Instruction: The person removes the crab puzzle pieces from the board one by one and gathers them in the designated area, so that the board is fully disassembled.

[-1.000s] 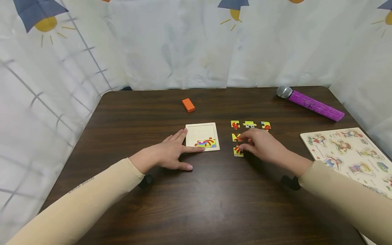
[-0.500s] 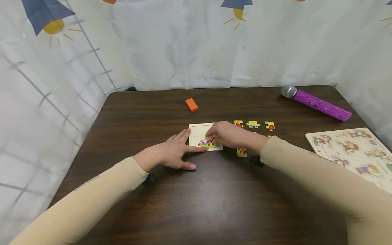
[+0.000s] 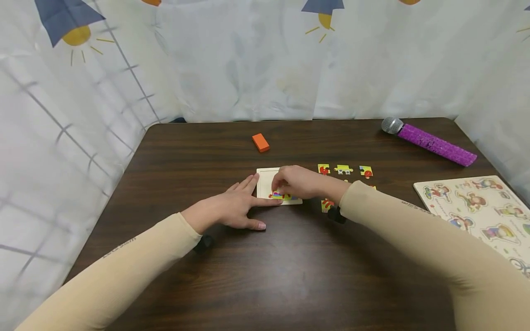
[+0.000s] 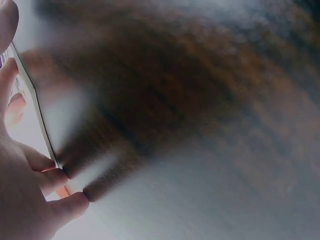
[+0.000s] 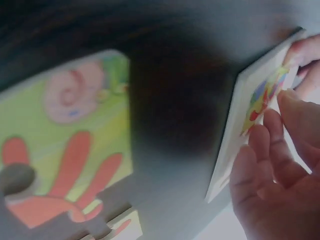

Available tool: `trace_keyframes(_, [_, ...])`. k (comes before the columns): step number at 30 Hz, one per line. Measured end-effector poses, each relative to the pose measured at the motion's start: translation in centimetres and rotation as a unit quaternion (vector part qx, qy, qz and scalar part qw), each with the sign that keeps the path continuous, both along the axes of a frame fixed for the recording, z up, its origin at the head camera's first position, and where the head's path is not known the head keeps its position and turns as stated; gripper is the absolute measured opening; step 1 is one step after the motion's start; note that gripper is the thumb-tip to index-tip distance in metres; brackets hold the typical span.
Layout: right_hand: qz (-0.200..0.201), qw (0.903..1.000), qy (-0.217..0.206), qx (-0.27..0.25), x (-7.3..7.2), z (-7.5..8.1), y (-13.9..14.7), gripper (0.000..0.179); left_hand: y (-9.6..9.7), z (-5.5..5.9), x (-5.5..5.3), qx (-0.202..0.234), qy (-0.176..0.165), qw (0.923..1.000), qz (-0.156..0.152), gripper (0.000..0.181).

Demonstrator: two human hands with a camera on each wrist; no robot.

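Observation:
A small pale wooden puzzle tray [image 3: 265, 178] lies mid-table, with joined yellow-and-red jigsaw pieces [image 3: 285, 197] along its near edge. My left hand [image 3: 233, 208] is spread flat at the tray's left side, index finger along the near rim and the other fingertips by the left edge. Over the tray, my right hand [image 3: 302, 181] pinches a small puzzle piece between thumb and fingers, mostly hidden by them, beside the joined pieces. In the right wrist view, a loose piece with a pink snail [image 5: 74, 97] shows large on the table.
Loose puzzle pieces [image 3: 343, 169] lie in rows right of the tray, some hidden under the right forearm. An orange block [image 3: 261, 142] sits behind the tray. Toward the right are a purple-handled microphone [image 3: 434, 143] and a large picture puzzle board [image 3: 476, 207].
My right hand has come left from the loose pieces to the tray, then slid slightly farther left over it. The left hand stays at the tray. The head view has shifted slightly.

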State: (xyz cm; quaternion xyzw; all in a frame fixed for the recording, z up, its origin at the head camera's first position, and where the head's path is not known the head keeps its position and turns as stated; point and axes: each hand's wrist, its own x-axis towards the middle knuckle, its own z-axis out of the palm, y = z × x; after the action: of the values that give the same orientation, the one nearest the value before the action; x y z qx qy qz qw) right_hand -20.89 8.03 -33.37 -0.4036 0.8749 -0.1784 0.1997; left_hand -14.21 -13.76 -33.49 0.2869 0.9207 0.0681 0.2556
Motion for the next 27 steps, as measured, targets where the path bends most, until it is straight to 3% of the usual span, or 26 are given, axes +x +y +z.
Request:
trace_keyframes(5, [-0.022, 0.998, -0.059, -0.005, -0.44, 0.09, 0.02, 0.014, -0.02, -0.11, 0.1, 0.002, 0.008, 0.9999, -0.011, 0.07])
trace_keyframes(9, [-0.035, 0.9958, -0.083, -0.018, -0.72, 0.07, -0.06, 0.01, -0.02, -0.11, 0.15, 0.001, 0.018, 0.9996, -0.021, 0.069])
trace_keyframes(19, [-0.041, 0.9966, -0.068, -0.021, -0.79, -0.44, -0.43, 0.01, -0.02, -0.25, -0.02, 0.01, 0.011, 0.9997, -0.02, 0.068])
trace_keyframes(27, [-0.043, 0.9976, -0.053, 0.0, -0.42, -0.31, -0.62, 0.009, 0.72, -0.11, 0.75, 0.022, 0.038, 0.999, -0.009, 0.066])
